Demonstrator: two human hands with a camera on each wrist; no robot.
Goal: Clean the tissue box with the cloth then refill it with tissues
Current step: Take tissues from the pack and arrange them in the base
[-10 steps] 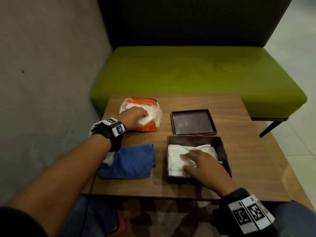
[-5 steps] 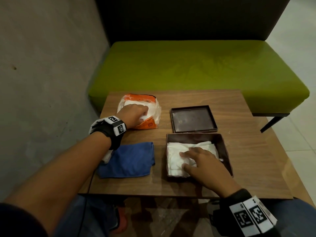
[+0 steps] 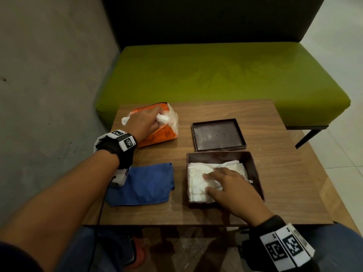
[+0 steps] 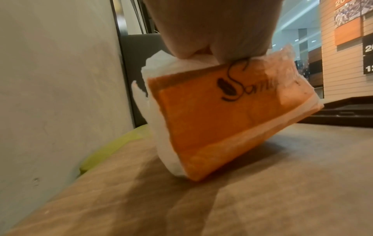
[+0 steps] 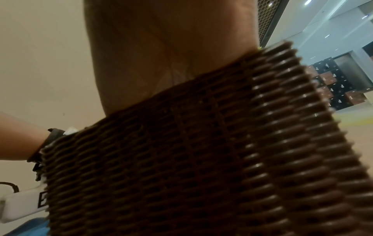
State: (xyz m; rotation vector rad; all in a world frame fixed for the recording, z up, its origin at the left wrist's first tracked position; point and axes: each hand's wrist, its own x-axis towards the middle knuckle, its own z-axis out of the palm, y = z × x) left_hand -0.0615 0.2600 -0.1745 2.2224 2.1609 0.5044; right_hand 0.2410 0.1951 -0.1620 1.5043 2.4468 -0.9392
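Observation:
An orange tissue pack [image 3: 159, 134] [image 4: 218, 115] stands tilted at the table's back left, one edge lifted. My left hand [image 3: 149, 120] [image 4: 210, 47] grips a wad of white tissues [image 3: 163, 118] at the pack's open top. The brown woven tissue box [image 3: 253, 167] [image 5: 181, 159] sits open at the front right with white tissues [image 3: 200, 177] lying inside. My right hand [image 3: 222, 181] rests flat on those tissues, fingers straight. The box lid [image 3: 218, 137] lies upside down behind the box. A blue cloth [image 3: 145, 185] lies flat at the front left.
The wooden table [image 3: 284, 173] stands against a grey wall [image 3: 49, 95] on the left. A green bench seat [image 3: 216, 75] with a dark backrest runs behind the table. My knees show below the table's front edge.
My left hand has closed on tissues and pulled upward, tipping the orange pack onto its edge. My right hand has stayed on the tissues in the box.

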